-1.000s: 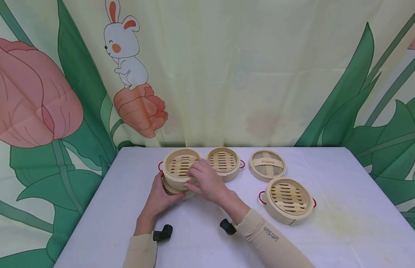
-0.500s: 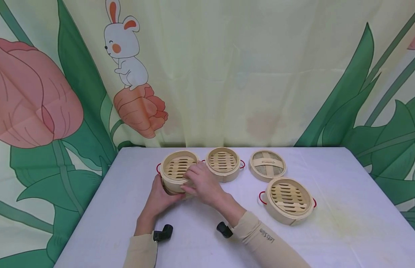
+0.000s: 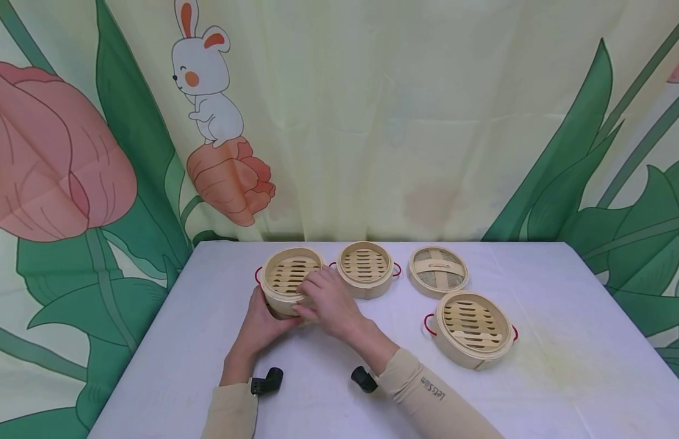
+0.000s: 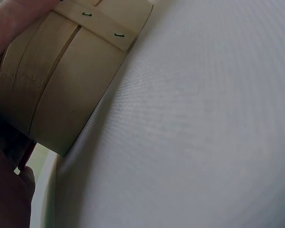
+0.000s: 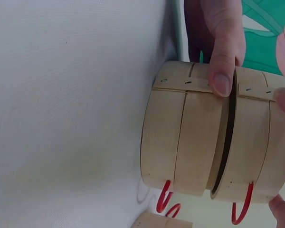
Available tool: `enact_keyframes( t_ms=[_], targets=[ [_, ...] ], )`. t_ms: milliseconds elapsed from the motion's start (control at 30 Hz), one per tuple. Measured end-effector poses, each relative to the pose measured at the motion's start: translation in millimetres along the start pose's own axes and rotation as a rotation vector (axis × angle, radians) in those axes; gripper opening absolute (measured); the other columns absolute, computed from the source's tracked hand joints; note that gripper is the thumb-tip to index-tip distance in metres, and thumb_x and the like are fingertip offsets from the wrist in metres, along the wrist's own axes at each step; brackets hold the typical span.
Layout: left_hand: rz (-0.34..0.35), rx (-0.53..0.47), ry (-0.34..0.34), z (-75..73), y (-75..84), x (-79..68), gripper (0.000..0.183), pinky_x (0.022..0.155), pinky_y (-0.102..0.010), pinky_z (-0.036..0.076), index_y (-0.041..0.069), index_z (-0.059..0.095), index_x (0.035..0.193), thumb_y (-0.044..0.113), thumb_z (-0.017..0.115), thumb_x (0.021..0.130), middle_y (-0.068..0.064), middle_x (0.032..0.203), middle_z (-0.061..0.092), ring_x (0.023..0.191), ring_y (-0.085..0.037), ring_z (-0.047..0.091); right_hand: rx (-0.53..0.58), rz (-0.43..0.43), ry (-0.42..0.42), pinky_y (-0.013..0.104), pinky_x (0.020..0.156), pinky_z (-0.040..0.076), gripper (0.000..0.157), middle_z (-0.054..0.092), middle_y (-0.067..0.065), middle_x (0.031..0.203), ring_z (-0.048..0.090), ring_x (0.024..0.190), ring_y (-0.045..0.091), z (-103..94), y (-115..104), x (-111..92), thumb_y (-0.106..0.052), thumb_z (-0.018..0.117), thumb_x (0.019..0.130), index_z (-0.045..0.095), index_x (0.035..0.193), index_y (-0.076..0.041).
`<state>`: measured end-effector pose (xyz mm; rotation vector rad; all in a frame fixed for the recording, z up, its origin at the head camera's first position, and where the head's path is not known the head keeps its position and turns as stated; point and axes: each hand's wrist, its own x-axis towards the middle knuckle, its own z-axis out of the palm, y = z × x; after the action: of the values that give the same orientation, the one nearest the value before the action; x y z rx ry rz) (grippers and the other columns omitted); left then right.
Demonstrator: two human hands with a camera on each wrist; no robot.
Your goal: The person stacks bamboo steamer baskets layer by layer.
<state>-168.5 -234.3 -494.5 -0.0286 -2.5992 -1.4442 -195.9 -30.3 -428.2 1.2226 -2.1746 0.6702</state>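
Observation:
Two round bamboo steamer baskets stand stacked at the table's back left. In the head view the upper steamer basket shows its slatted floor and hides most of the lower one. My right hand grips the upper basket at its right front, fingers over the rim and thumb on the outer wall. My left hand holds the lower steamer basket from the left front, its thumb along the wall. A narrow dark gap runs between the two baskets in the right wrist view. Both have red loop handles.
Just right of the stack stands another steamer basket. Further right lies a woven bamboo lid, with a further steamer basket in front of it. A white cloth covers the table; a printed curtain hangs behind.
My right hand has brought the upper basket slightly left and down onto the lower one, so less of the lower basket shows. My left hand stays in place.

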Motion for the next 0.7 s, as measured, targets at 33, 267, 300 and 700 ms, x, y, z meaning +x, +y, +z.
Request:
enact_keyframes(
  t_ms=[33, 267, 300, 700],
  targets=[
    [0.0, -0.003, 0.001, 0.0, 0.0, 0.1, 0.121, 0.113, -0.053, 0.03, 0.004, 0.021, 0.154, 0.037, 0.096, 0.065, -0.02, 0.147, 0.036, 0.135, -0.034, 0.037, -0.002, 0.004, -0.003, 0.039, 0.093, 0.044, 0.026, 0.063, 0.002, 0.095, 0.057, 0.094, 0.024, 0.4, -0.2, 0.1, -0.026, 0.084, 0.082, 0.067, 0.095, -0.009],
    [-0.002, -0.017, 0.004, 0.8, -0.1, 0.0, 0.121, 0.113, -0.052, 0.03, 0.004, 0.021, 0.153, 0.035, 0.096, 0.064, -0.019, 0.147, 0.036, 0.134, -0.033, 0.037, -0.004, 0.031, -0.041, 0.038, 0.094, 0.044, 0.025, 0.063, 0.001, 0.096, 0.056, 0.096, 0.022, 2.0, -0.8, -1.1, -0.026, 0.083, 0.083, 0.067, 0.094, -0.01],
    [0.0, -0.015, 0.005, 1.0, -0.3, -0.1, 0.121, 0.113, -0.052, 0.03, 0.004, 0.022, 0.153, 0.035, 0.096, 0.064, -0.019, 0.147, 0.036, 0.134, -0.033, 0.038, -0.003, 0.031, -0.042, 0.038, 0.094, 0.044, 0.025, 0.063, 0.001, 0.096, 0.056, 0.096, 0.022, 2.1, -0.9, -1.4, -0.026, 0.083, 0.083, 0.067, 0.094, -0.01],
    [0.041, -0.023, 0.013, 1.6, -0.1, 0.0, 0.121, 0.112, -0.05, 0.031, 0.004, 0.023, 0.154, 0.032, 0.097, 0.063, -0.019, 0.146, 0.038, 0.134, -0.033, 0.038, 0.004, 0.043, -0.056, 0.037, 0.092, 0.045, 0.025, 0.063, 0.001, 0.096, 0.057, 0.096, 0.022, 1.5, -0.6, -2.0, -0.026, 0.083, 0.083, 0.068, 0.095, -0.01]
  ],
)
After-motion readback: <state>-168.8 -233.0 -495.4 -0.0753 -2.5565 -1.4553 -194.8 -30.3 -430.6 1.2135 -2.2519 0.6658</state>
